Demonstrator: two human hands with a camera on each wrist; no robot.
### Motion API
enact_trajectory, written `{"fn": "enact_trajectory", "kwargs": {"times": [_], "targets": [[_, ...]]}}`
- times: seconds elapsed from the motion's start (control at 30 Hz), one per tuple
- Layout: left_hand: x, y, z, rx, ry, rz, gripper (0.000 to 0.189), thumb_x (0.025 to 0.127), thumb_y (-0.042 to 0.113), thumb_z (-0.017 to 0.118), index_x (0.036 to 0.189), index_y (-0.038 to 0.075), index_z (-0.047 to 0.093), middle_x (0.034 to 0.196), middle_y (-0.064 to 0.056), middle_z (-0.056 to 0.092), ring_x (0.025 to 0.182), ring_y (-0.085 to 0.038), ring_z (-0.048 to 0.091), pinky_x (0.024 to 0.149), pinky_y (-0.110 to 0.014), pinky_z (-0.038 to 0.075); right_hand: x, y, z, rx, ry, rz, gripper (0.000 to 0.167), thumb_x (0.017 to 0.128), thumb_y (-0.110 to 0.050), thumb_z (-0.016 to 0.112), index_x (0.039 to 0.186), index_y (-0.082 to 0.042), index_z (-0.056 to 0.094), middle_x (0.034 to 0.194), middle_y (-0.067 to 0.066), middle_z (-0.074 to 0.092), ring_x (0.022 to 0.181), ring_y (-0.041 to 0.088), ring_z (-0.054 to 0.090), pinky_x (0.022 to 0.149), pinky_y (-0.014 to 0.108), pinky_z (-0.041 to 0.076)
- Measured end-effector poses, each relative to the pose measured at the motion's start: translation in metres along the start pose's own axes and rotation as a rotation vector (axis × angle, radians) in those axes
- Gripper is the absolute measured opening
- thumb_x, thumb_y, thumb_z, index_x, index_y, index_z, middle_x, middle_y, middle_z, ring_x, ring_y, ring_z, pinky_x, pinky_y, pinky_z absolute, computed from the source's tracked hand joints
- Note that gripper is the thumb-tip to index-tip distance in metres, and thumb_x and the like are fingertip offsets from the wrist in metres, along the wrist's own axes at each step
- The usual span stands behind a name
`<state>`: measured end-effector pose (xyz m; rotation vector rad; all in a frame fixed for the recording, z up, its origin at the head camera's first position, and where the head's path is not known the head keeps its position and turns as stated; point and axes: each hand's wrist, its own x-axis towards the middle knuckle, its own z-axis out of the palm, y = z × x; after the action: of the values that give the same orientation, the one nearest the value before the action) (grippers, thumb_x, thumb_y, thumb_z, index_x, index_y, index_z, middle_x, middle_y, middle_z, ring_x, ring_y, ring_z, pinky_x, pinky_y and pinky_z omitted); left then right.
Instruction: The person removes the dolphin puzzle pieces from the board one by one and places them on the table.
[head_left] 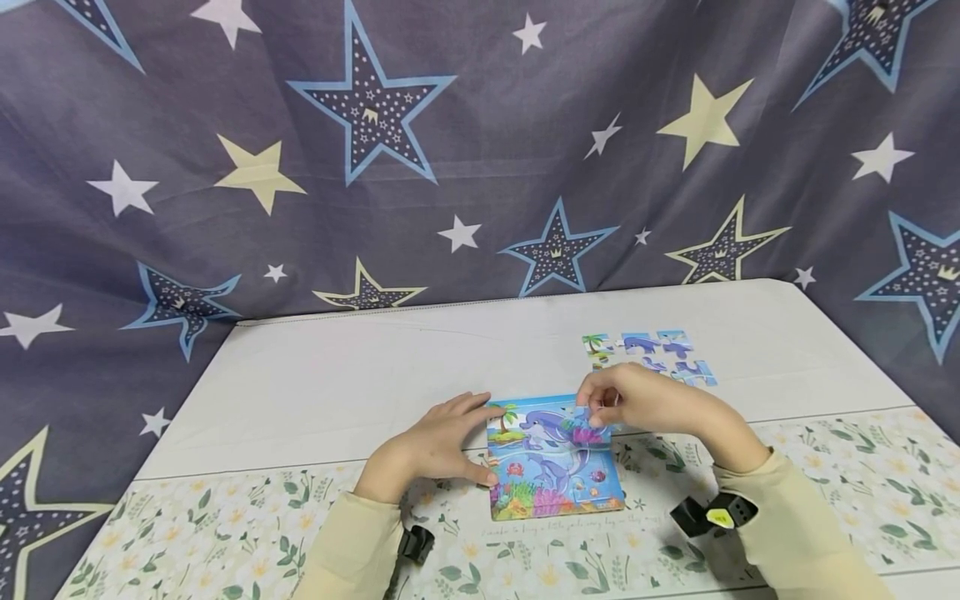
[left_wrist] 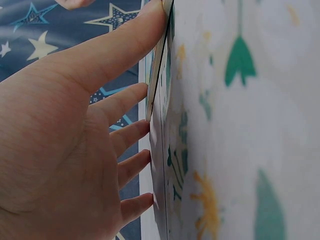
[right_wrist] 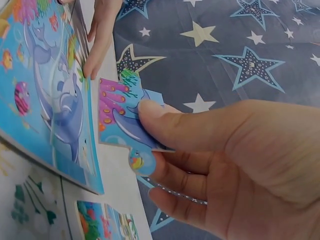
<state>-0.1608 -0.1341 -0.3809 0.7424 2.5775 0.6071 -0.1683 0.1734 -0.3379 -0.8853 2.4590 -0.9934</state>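
A dolphin jigsaw board (head_left: 516, 507) with an undersea picture lies flat on the table. Over its upper right part, my right hand (head_left: 645, 404) pinches a jigsaw piece (right_wrist: 117, 111) between thumb and fingers. Pink coral and part of a dolphin are printed on that piece, and it is held above the board in the right wrist view. My left hand (head_left: 435, 442) rests along the board's left side with fingers spread. Its thumb touches the board's edge in the left wrist view, with the other fingertips at or near the table surface.
Several loose jigsaw pieces (head_left: 640, 343) lie behind the board to the right, partly hidden by my right hand. The table (head_left: 360, 375) has a pale back half and a flowered front. A dark star-patterned cloth (head_left: 480, 150) hangs behind it.
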Motion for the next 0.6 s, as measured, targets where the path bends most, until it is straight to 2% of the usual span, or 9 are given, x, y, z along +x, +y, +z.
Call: {"fn": "enact_trajectory", "kwargs": {"times": [0.4, 0.6], "targets": [[0.001, 0.0, 0.001, -0.01, 0.005, 0.007, 0.09, 0.077, 0.045, 0.083, 0.153, 0.02, 0.04, 0.163, -0.008, 0.022, 0.15, -0.033, 0.013, 0.119, -0.058, 0.012, -0.004, 0.012, -0.01, -0.044, 0.038, -0.004, 0.008, 0.093, -0.007, 0.068, 0.101, -0.008, 0.067, 0.078, -0.005, 0.059, 0.069, 0.011, 0.053, 0.061, 0.027, 0.049], [0.001, -0.001, 0.001, -0.014, 0.006, 0.002, 0.091, 0.077, 0.044, 0.083, 0.153, 0.02, 0.04, 0.163, -0.007, 0.022, 0.15, -0.033, 0.013, 0.119, -0.058, 0.012, -0.007, 0.019, -0.015, -0.033, 0.051, -0.002, 0.011, 0.092, -0.006, 0.069, 0.103, -0.004, 0.067, 0.08, -0.004, 0.061, 0.07, 0.012, 0.055, 0.062, 0.027, 0.05]]}}
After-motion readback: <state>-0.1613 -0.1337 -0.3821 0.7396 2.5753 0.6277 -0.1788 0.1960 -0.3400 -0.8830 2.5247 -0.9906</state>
